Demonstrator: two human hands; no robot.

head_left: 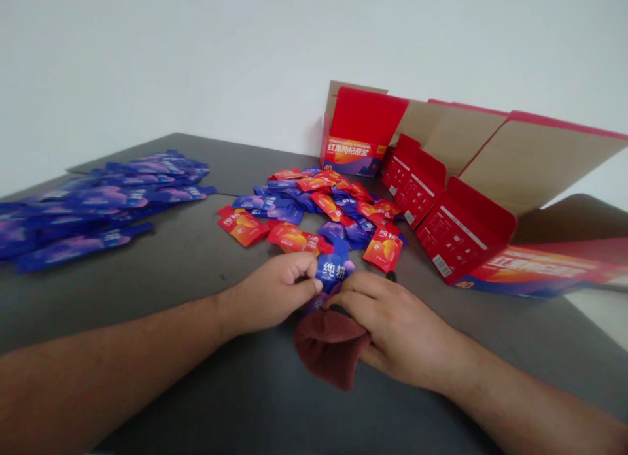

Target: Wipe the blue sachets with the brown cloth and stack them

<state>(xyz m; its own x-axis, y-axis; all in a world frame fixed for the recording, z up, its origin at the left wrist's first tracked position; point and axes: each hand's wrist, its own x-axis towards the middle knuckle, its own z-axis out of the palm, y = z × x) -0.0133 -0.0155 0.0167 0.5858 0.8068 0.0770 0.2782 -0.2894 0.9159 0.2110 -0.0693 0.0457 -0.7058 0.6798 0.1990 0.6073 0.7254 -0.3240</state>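
My left hand [282, 286] pinches the left edge of a blue sachet [331, 269] with white lettering, its fingers closed. Against the sachet's lower right side lie the curled fingers of my right hand [387, 321], which also grips a brown cloth pouch [331, 347]. The pouch hangs just below the sachet, its mouth partly open. Whether the sachet's lower end is inside the pouch cannot be made out. Just beyond my hands, red sachets [299, 237] and blue ones lie in a mixed heap.
A large pile of blue sachets [108, 197] covers the left of the dark table [196, 265]. Open red boxes [426, 200] with raised lids stand at the back right, one box [549, 269] reaching the right edge. A pale wall is behind.
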